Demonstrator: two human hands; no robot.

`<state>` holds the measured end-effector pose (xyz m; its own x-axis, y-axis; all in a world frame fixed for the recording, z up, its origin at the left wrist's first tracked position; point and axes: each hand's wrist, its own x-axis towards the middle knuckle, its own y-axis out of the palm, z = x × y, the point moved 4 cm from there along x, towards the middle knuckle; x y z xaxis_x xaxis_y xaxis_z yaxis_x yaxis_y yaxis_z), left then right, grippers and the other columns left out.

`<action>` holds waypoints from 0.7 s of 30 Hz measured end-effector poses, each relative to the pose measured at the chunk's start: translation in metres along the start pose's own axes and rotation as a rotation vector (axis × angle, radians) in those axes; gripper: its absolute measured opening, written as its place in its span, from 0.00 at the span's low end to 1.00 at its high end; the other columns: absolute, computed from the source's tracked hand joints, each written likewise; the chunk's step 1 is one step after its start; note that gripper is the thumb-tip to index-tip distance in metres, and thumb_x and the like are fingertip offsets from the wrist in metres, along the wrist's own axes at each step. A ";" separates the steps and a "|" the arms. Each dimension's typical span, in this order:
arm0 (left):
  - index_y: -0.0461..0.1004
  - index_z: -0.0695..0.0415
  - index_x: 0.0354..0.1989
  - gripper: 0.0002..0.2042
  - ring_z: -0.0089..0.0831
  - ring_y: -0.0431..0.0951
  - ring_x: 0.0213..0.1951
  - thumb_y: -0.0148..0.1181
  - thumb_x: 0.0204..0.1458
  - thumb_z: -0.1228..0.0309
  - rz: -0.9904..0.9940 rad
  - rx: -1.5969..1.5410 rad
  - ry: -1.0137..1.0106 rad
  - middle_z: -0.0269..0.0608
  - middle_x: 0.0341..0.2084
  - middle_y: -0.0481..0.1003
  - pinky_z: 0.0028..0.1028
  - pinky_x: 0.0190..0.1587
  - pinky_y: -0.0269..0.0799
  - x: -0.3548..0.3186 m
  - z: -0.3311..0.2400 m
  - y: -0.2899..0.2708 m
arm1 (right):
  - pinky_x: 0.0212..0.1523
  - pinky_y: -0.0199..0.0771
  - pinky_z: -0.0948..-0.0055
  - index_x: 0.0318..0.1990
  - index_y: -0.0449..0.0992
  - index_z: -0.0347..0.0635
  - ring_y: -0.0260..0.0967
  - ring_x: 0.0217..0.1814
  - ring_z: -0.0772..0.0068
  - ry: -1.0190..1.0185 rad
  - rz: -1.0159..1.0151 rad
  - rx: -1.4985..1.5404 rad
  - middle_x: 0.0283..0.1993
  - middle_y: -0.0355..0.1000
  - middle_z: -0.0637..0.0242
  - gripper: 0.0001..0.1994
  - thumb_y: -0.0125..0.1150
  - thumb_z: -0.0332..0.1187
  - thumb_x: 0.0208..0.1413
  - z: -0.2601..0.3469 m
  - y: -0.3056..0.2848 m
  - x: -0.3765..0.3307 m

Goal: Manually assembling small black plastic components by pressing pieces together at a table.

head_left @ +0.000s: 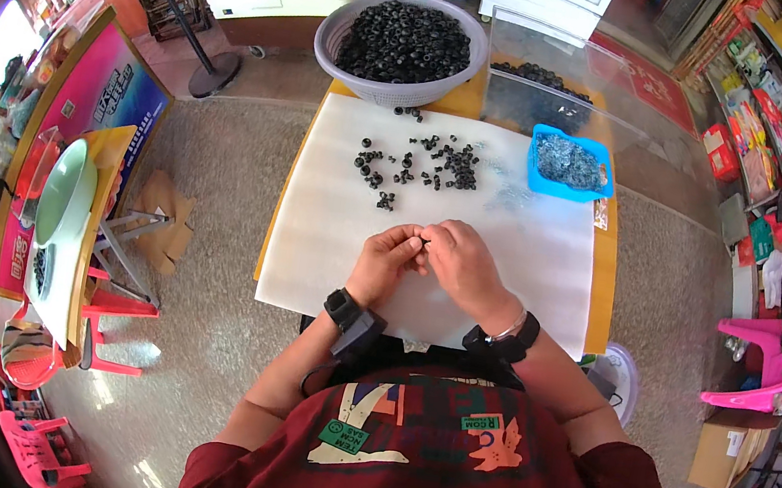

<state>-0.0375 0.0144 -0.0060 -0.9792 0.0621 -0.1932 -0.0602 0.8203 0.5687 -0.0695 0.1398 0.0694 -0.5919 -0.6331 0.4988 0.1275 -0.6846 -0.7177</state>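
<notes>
Head view: left hand and right hand pinch one small black ring together near the table's front edge. Loose rings sit mid-table within reach, basket at the back edge for bulk.

The worktop is yellow and is mostly covered by a white sheet. Small black rings are scattered on the sheet's far half. A grey basket heaped with black rings is set at the far edge, a blue tray at the right, and a clear bag behind it.
</notes>
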 end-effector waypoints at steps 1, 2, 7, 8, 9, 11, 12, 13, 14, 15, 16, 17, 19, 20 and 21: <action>0.71 0.65 0.45 0.10 0.23 0.73 0.30 0.49 0.61 0.73 -0.012 0.075 0.025 0.35 0.28 0.73 0.22 0.36 0.72 0.000 0.001 0.000 | 0.40 0.68 0.60 0.38 0.69 0.37 0.66 0.38 0.53 0.003 -0.002 -0.001 0.34 0.66 0.56 0.09 0.55 0.24 0.48 0.002 -0.002 -0.001; 0.71 0.65 0.45 0.10 0.22 0.73 0.30 0.49 0.61 0.73 -0.024 0.150 0.051 0.36 0.28 0.73 0.23 0.35 0.72 0.000 0.001 0.000 | 0.41 0.68 0.60 0.39 0.70 0.37 0.66 0.39 0.53 0.016 0.019 -0.038 0.35 0.67 0.56 0.09 0.54 0.23 0.49 0.005 -0.004 -0.002; 0.71 0.66 0.46 0.10 0.22 0.73 0.29 0.49 0.61 0.73 -0.038 0.149 0.049 0.35 0.29 0.74 0.23 0.36 0.73 0.000 0.002 0.002 | 0.42 0.68 0.59 0.40 0.69 0.37 0.66 0.40 0.52 0.070 0.016 -0.024 0.36 0.66 0.55 0.09 0.54 0.23 0.50 0.005 -0.004 -0.005; 0.71 0.66 0.45 0.10 0.22 0.74 0.29 0.49 0.61 0.74 -0.052 0.102 0.040 0.35 0.30 0.74 0.24 0.36 0.74 0.000 0.001 0.002 | 0.41 0.67 0.60 0.38 0.68 0.36 0.65 0.39 0.53 0.062 -0.012 -0.043 0.34 0.66 0.56 0.08 0.55 0.24 0.49 0.007 -0.003 -0.004; 0.71 0.66 0.45 0.10 0.22 0.74 0.29 0.49 0.61 0.74 -0.051 0.103 0.039 0.35 0.30 0.74 0.24 0.36 0.74 0.000 0.000 0.004 | 0.41 0.67 0.60 0.36 0.68 0.36 0.65 0.37 0.54 0.054 -0.041 -0.061 0.33 0.66 0.56 0.08 0.56 0.25 0.48 0.009 -0.003 -0.003; 0.71 0.66 0.46 0.10 0.23 0.74 0.29 0.49 0.61 0.73 -0.064 0.204 0.066 0.35 0.30 0.74 0.24 0.37 0.74 -0.002 -0.002 0.008 | 0.41 0.67 0.60 0.36 0.68 0.36 0.65 0.37 0.53 0.070 -0.027 -0.073 0.33 0.66 0.56 0.08 0.56 0.25 0.48 0.008 -0.001 -0.005; 0.71 0.66 0.46 0.10 0.23 0.74 0.29 0.49 0.61 0.73 -0.064 0.204 0.065 0.35 0.30 0.74 0.24 0.37 0.74 -0.002 -0.002 0.007 | 0.41 0.67 0.60 0.36 0.67 0.36 0.65 0.37 0.53 0.086 -0.013 -0.085 0.32 0.66 0.56 0.08 0.56 0.25 0.48 0.007 0.000 -0.005; 0.71 0.66 0.46 0.11 0.23 0.74 0.30 0.49 0.61 0.73 -0.055 0.185 0.053 0.35 0.30 0.74 0.24 0.37 0.74 -0.002 -0.002 0.006 | 0.41 0.67 0.60 0.36 0.67 0.36 0.65 0.37 0.53 0.086 -0.012 -0.085 0.32 0.66 0.56 0.08 0.56 0.25 0.48 0.006 0.000 -0.006; 0.71 0.66 0.46 0.11 0.23 0.75 0.30 0.49 0.61 0.72 -0.047 0.165 0.040 0.36 0.30 0.74 0.24 0.37 0.74 -0.001 -0.001 0.006 | 0.40 0.67 0.59 0.37 0.68 0.36 0.66 0.37 0.53 0.091 -0.003 -0.034 0.33 0.66 0.56 0.08 0.55 0.25 0.49 0.004 -0.001 -0.006; 0.71 0.66 0.46 0.11 0.23 0.75 0.30 0.49 0.61 0.72 -0.046 0.164 0.039 0.36 0.30 0.74 0.24 0.37 0.74 0.000 -0.001 0.003 | 0.40 0.67 0.59 0.39 0.68 0.36 0.66 0.38 0.53 0.095 0.006 0.017 0.33 0.66 0.56 0.08 0.54 0.25 0.50 0.002 -0.001 -0.006; 0.71 0.66 0.47 0.11 0.23 0.75 0.31 0.49 0.61 0.73 -0.005 0.113 0.008 0.36 0.31 0.75 0.24 0.37 0.74 0.001 -0.001 0.000 | 0.40 0.67 0.59 0.39 0.68 0.36 0.66 0.38 0.53 0.096 0.008 0.017 0.33 0.66 0.56 0.08 0.54 0.25 0.50 0.002 -0.003 -0.005; 0.70 0.67 0.48 0.12 0.23 0.75 0.32 0.49 0.60 0.73 0.037 0.063 -0.023 0.36 0.33 0.75 0.24 0.38 0.73 0.001 -0.001 -0.001 | 0.40 0.67 0.59 0.39 0.68 0.37 0.66 0.38 0.53 0.159 0.005 0.152 0.33 0.67 0.57 0.08 0.53 0.25 0.51 0.001 -0.004 -0.003; 0.70 0.67 0.48 0.12 0.24 0.75 0.32 0.49 0.60 0.73 0.044 0.038 -0.027 0.37 0.33 0.75 0.24 0.38 0.74 0.000 -0.002 -0.001 | 0.40 0.67 0.59 0.39 0.69 0.38 0.66 0.39 0.53 0.222 0.002 0.288 0.34 0.67 0.57 0.07 0.52 0.24 0.51 -0.001 -0.005 -0.002; 0.70 0.68 0.48 0.12 0.25 0.75 0.32 0.48 0.60 0.73 0.051 0.014 -0.030 0.38 0.32 0.75 0.24 0.38 0.74 -0.001 -0.003 -0.001 | 0.40 0.68 0.59 0.38 0.69 0.38 0.67 0.39 0.53 0.255 0.001 0.285 0.34 0.67 0.58 0.06 0.52 0.24 0.52 -0.003 -0.005 -0.003; 0.70 0.68 0.48 0.12 0.25 0.75 0.32 0.48 0.60 0.73 0.051 0.015 -0.030 0.38 0.32 0.75 0.24 0.38 0.74 -0.001 -0.005 0.000 | 0.39 0.68 0.58 0.37 0.69 0.38 0.67 0.39 0.54 0.289 -0.001 0.283 0.34 0.67 0.59 0.05 0.51 0.24 0.52 -0.005 -0.005 -0.003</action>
<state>-0.0371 0.0118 -0.0017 -0.9747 0.1206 -0.1880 -0.0074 0.8239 0.5667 -0.0722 0.1473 0.0688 -0.7861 -0.5327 0.3135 0.3171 -0.7829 -0.5352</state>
